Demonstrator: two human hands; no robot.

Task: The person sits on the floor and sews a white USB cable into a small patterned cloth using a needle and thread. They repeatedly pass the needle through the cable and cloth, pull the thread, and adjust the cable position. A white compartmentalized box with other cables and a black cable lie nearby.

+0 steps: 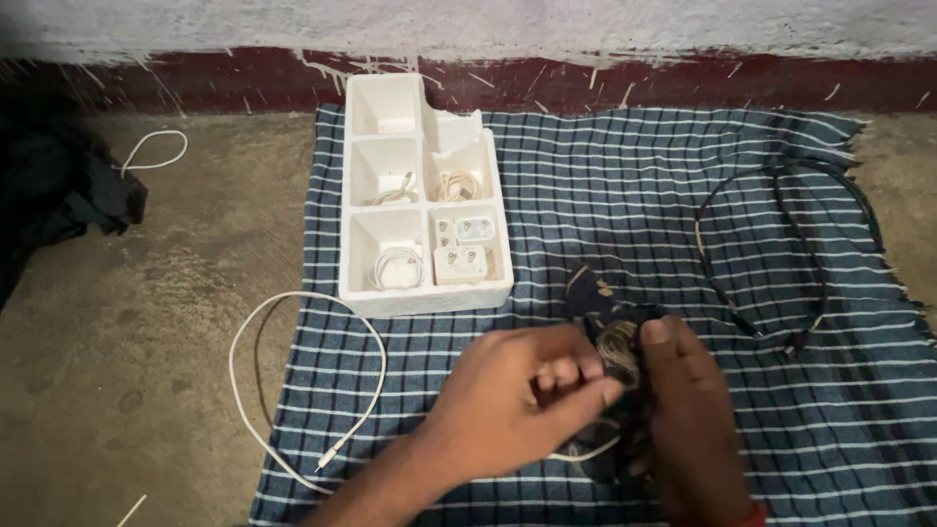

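Both my hands meet low in the middle of the head view, over a blue checked cloth [625, 185]. My left hand [512, 405] pinches a bundle of coiled dark cable [615, 346] between thumb and fingers. My right hand [693, 420] grips the same bundle from the right side, thumb on top. A thin white cable end [576, 457] shows beneath my left hand. Most of the bundle is hidden by my fingers.
A white foam tray [426, 295] with several compartments holds white chargers [461, 262] and coiled white cables [397, 265]. A loose white cable [256, 337] loops across the cloth's left edge. A black cable [781, 244] lies at right. Dark fabric [59, 185] sits on the concrete floor at left.
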